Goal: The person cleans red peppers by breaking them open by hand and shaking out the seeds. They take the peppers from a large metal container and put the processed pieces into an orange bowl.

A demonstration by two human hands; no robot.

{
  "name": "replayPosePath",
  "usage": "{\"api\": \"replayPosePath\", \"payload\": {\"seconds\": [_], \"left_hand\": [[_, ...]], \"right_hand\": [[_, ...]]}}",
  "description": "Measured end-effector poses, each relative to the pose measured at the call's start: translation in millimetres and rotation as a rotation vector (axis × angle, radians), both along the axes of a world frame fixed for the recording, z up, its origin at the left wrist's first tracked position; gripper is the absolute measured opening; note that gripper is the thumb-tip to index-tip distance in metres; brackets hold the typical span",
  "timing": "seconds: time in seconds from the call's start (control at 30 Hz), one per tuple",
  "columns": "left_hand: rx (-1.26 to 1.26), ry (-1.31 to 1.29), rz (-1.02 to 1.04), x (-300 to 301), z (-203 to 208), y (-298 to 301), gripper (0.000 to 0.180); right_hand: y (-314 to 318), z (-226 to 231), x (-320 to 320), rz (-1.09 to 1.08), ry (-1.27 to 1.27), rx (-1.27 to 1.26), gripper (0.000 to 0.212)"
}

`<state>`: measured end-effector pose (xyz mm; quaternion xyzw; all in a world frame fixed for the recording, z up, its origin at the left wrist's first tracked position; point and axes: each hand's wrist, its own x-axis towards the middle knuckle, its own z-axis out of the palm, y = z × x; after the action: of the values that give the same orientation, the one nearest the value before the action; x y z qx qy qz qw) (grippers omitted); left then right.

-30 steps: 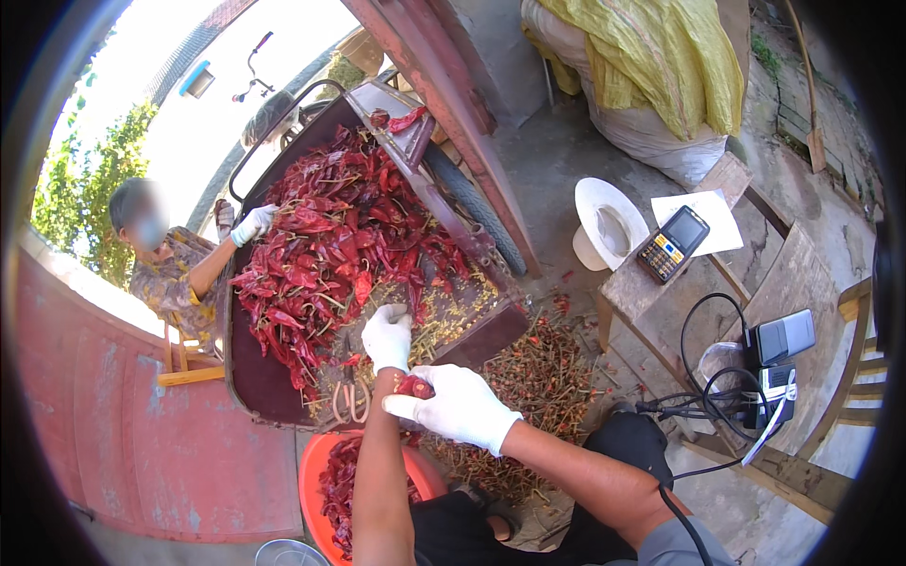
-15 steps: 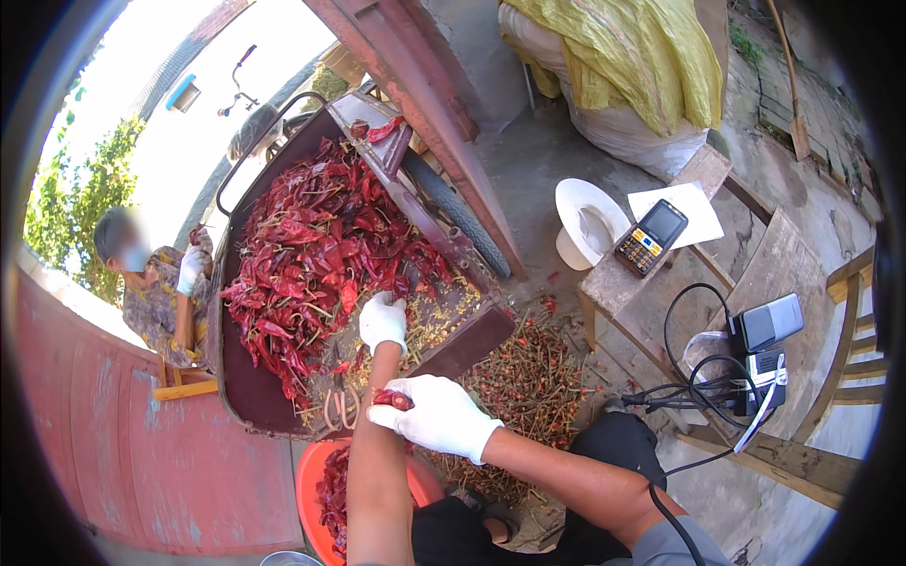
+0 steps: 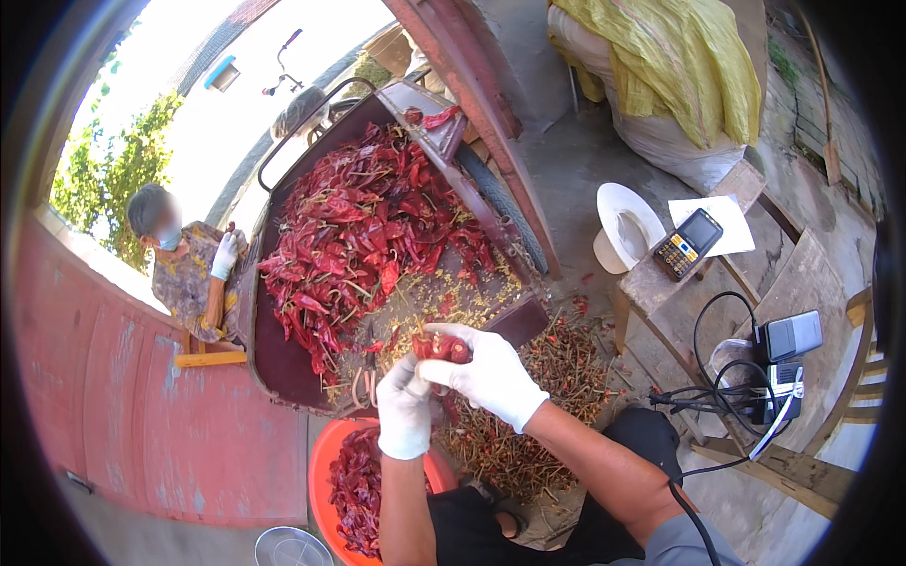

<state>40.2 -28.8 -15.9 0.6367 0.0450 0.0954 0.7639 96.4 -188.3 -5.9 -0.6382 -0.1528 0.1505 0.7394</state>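
My gloved right hand (image 3: 495, 379) is closed around several dried red chili peppers (image 3: 440, 348), their ends showing above the fingers. Right beside it, my gloved left hand (image 3: 404, 415) has its fingertips pinched together, touching the right hand; whatever is between them is hidden. Both hands are over the near edge of a dark red cart (image 3: 517, 323). In the cart lies a large heap of dried red chilies (image 3: 354, 226), with pale seeds scattered on its bed. Below my left forearm stands an orange-red basin (image 3: 326, 453) holding more chilies.
Chili stems (image 3: 566, 377) cover the ground right of the basin. A wooden bench (image 3: 651, 283) carries a handheld keypad device (image 3: 689, 243) and paper; a white hat (image 3: 627, 226) rests beside it. Black cables (image 3: 717, 377) run toward my right arm. A co-worker (image 3: 193, 274) sits beyond the cart.
My left hand has come back from the cart's chili heap to meet my right hand. The right hand has turned and risen, and more chilies show in it. The view has shifted.
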Motion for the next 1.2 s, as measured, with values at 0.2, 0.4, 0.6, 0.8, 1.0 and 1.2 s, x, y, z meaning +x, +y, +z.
{"api": "replayPosePath", "payload": {"seconds": [0.2, 0.4, 0.6, 0.8, 1.0, 1.2], "left_hand": [[0.405, 0.081, 0.165, -16, 4, -9, 0.009], [1.031, 0.1, 0.275, -18, -1, -6, 0.019], [0.634, -0.108, 0.379, -28, 13, 0, 0.023], [1.039, -0.199, 0.344, -27, 19, -7, 0.021], [0.346, -0.019, 0.369, -28, 9, -13, 0.02], [-0.308, -0.013, 0.264, -23, -1, -6, 0.025]], "right_hand": [[-3, 9, -12, -0.001, -0.229, -0.254, 0.059], [11, -12, -18, -0.212, -0.432, -0.278, 0.038], [9, -6, -19, -0.167, -0.526, -0.449, 0.026], [8, -7, -21, -0.147, -0.706, -0.561, 0.023], [14, -17, -18, -0.068, -0.577, -0.417, 0.024], [20, -18, -22, 0.061, -0.189, -0.071, 0.025]]}}
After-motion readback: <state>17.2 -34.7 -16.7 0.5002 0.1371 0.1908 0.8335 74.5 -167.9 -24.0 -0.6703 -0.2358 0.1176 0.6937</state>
